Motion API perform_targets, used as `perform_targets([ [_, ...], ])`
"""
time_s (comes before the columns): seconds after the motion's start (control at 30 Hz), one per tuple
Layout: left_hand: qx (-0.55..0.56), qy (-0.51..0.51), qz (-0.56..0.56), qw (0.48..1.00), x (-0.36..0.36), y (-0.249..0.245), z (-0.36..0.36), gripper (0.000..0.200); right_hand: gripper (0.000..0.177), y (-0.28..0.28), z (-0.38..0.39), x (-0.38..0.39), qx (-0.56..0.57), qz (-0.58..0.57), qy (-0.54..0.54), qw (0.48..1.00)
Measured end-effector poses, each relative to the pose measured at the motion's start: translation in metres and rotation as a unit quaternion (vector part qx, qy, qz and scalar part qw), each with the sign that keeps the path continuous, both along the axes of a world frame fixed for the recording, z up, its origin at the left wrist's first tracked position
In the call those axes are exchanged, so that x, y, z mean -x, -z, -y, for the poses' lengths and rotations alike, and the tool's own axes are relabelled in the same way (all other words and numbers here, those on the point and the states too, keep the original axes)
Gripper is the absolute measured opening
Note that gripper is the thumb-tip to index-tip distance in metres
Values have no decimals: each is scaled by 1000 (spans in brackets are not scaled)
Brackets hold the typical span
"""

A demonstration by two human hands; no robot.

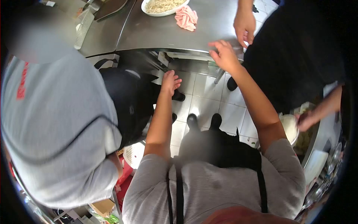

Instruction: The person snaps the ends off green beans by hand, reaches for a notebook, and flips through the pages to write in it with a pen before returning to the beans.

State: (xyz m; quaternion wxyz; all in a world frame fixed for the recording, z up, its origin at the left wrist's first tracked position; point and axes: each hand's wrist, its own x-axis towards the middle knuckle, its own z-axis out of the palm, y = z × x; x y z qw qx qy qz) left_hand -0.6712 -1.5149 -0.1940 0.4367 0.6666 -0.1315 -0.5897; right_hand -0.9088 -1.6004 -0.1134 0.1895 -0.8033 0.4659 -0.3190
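By the table (156, 35) — hands (225, 56); shirt lettering (23, 82) seems blurred.

One white oval dish (159, 14) and one pink cloth (186, 18) are at twelve o'clock. There are two co-workers: one grey-shirted person (59, 130) at nine, one black-clad person (287, 56) at two. One round container (297, 137) is at three o'clock.

A steel table (149, 35) spans the top of the view, a seam (thin and dark) dividing it from another steel top (97, 40) at left. A metal leg (219, 76) meets the floor (232, 91), laid in pale, glossy tiles with dark grout lines. Bright light glares off the tiles.
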Motion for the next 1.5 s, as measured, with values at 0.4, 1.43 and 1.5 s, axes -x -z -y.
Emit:
perform_targets([
  [0.4,36,-171,66,982,-64,248,93,28,38,35,42,-9,232,-190,-59,952],
  [1.43,278,-165,387,864,-115,409,218,27,57,48,34,-31,-56,41,-201,977],
  [1.5,259,-141,468,833,-114,386,211,29,59,49,29,-34,-57,40,-169,983],
])
